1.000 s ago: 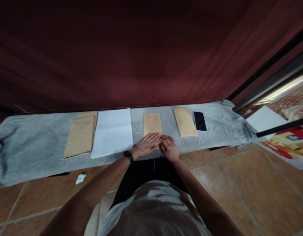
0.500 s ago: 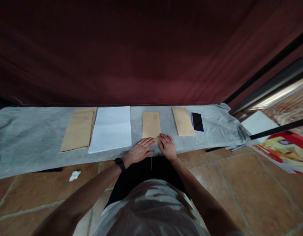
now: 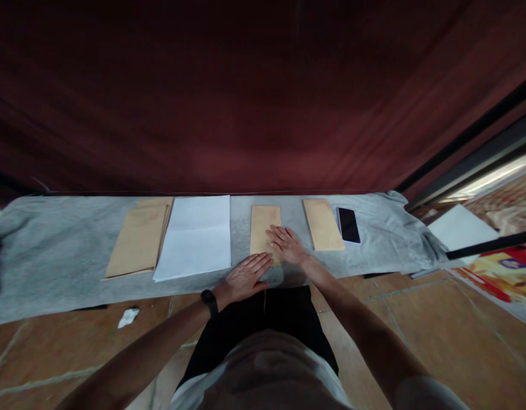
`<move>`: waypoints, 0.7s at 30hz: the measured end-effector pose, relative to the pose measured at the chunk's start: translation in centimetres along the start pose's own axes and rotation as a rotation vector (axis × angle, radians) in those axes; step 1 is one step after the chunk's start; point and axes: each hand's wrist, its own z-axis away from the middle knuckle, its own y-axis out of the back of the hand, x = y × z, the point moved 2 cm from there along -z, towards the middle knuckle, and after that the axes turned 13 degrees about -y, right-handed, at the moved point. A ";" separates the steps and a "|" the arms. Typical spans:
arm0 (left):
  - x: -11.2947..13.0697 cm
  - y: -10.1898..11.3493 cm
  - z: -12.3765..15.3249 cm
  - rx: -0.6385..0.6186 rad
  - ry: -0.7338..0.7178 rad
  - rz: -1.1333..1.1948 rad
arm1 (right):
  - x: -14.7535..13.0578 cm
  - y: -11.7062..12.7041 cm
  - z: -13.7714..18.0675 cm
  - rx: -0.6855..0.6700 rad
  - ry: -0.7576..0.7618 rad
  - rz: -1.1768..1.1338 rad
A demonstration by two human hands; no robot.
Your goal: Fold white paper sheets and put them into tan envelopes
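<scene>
A small brown envelope (image 3: 263,225) lies on the grey cloth (image 3: 53,256) straight ahead of me. My right hand (image 3: 286,246) rests flat on its near right part, fingers stretched out and pointing left. My left hand (image 3: 246,276) lies flat with fingers spread at the envelope's near edge, a black band on its wrist. Neither hand holds anything.
Left of the envelope lie white paper sheets (image 3: 197,236) and a stack of larger brown envelopes (image 3: 137,242). To the right are another brown envelope (image 3: 323,225) and a black phone (image 3: 348,225). A dark red curtain hangs behind. A paper scrap (image 3: 128,317) lies on the tiled floor.
My right hand has slid forward onto the envelope. My left hand has drawn back a little toward the envelope's near edge.
</scene>
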 end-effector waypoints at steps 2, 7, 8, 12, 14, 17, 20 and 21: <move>0.0 0.1 0.0 -0.005 -0.002 -0.012 | 0.8 0.0 -1.8 0.030 -0.006 0.006; 0.0 0.1 0.3 0.007 -0.027 -0.047 | 2.0 -0.1 -5.3 0.049 -0.072 0.090; -0.1 0.0 0.3 0.014 -0.031 -0.057 | 2.1 -0.2 -5.8 0.043 -0.096 0.114; -0.2 -0.4 0.5 0.045 -0.031 -0.084 | 1.8 -0.6 -6.6 0.050 -0.166 0.173; -0.2 -0.4 0.5 0.052 -0.036 -0.082 | 1.6 -0.8 -6.5 0.063 -0.181 0.182; -0.1 -0.1 0.4 0.054 -0.038 -0.076 | 1.2 -1.0 -5.8 0.070 -0.198 0.188; 0.1 0.2 0.4 0.057 -0.031 -0.072 | 0.7 -1.0 -4.3 0.074 -0.173 0.187; 0.1 0.3 0.3 0.057 -0.028 -0.072 | 0.5 -1.0 -3.6 0.078 -0.153 0.183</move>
